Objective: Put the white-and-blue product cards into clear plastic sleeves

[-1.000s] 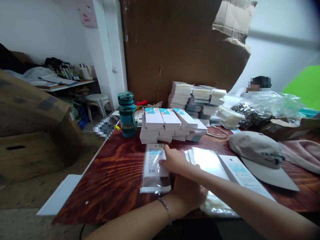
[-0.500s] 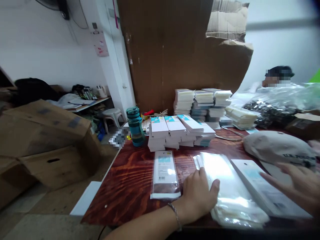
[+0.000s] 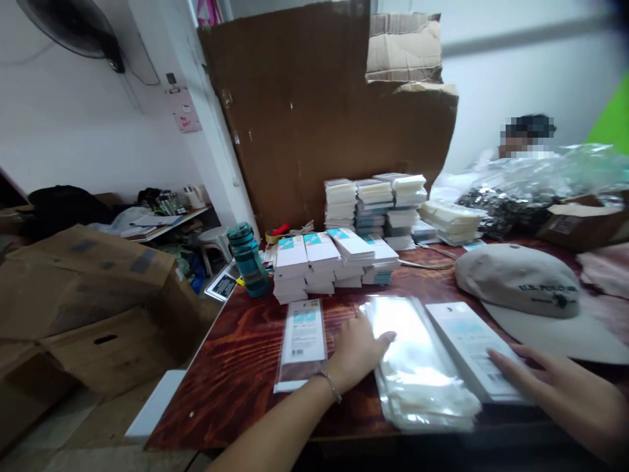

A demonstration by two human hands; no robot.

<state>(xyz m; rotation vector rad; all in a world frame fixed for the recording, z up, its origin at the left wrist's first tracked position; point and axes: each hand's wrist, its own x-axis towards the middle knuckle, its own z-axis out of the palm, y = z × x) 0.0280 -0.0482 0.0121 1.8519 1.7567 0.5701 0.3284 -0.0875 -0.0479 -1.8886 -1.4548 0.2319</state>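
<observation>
My left hand (image 3: 354, 351) lies at the left edge of a stack of clear plastic sleeves (image 3: 417, 354), thumb stretched over the top one and apart from the fingers. My right hand (image 3: 555, 390) is at the lower right side of a pile of white and teal printed cards (image 3: 472, 347), its fingers extended and slightly blurred. It seems to touch the top card; contact at the fingertips is hard to make out. Left of my left hand, one sleeve with a printed card inside (image 3: 302, 337) lies flat on the red-brown wooden table (image 3: 236, 373).
Stacked cards (image 3: 324, 262) stand behind the sleeves, beside a teal water bottle (image 3: 248, 259). Taller bundles (image 3: 373, 203) rise farther back. A beige cap (image 3: 521, 282) sits at the right. Another person (image 3: 528, 137) is beyond a heap of plastic (image 3: 531, 190). Cardboard boxes (image 3: 103, 314) fill the left.
The view has shifted, so things on the table appear farther left. My right hand has come down to the cards' right side. My left hand stays by the sleeves.
</observation>
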